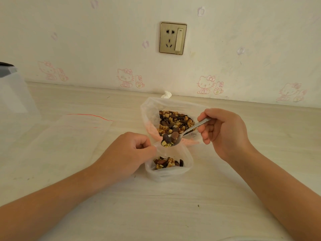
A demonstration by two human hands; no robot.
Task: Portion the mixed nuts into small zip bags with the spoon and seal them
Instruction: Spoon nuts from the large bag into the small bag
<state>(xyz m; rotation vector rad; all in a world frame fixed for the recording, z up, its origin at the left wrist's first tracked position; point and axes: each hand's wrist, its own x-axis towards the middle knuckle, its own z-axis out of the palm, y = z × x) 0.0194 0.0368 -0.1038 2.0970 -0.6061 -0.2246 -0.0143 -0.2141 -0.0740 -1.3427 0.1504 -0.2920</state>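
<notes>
A large clear bag [151, 115] of mixed nuts [175, 121] stands open on the pale wooden table. In front of it sits a small zip bag [166, 174], open at the top, with a layer of nuts [167, 162] inside. My left hand [126, 153] pinches the small bag's left rim and holds the mouth open. My right hand [224, 133] grips the handle of a metal spoon [189, 130]. The spoon's bowl is heaped with nuts and hangs just above the small bag's mouth.
Several empty zip bags [74, 136] with a red seal line lie flat on the table to the left. A crumpled white tissue [166, 94] sits behind the large bag by the wall. A white box [10, 91] stands at the far left. A wall socket [173, 38] is above.
</notes>
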